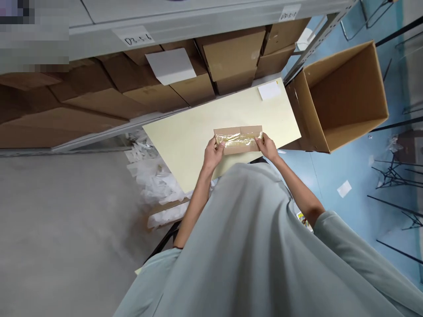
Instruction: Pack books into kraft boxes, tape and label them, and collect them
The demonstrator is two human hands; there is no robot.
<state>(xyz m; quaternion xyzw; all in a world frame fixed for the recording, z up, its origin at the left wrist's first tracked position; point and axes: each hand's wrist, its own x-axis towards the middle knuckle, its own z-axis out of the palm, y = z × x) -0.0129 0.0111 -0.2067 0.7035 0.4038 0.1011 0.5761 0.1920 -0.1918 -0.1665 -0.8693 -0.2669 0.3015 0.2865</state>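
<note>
A flat brown cardboard package [243,149] with shiny clear tape across its middle is held up between my two hands, over a pale yellow tabletop [191,136]. My left hand [214,152] grips its left end, thumb on the taped face. At the opposite end my right hand [267,146] pinches the package in the same way. The fingers behind the package are hidden. Toward the far right of the tabletop lies a small white paper [269,90].
Cardboard boxes [231,55] line the shelf behind the table, under a labelled grey beam [205,28]. To the right stands an open, tall carton [350,97]. White plastic wrapping [148,171] is heaped at the left below the table. A paper sheet [344,189] lies on the blue floor.
</note>
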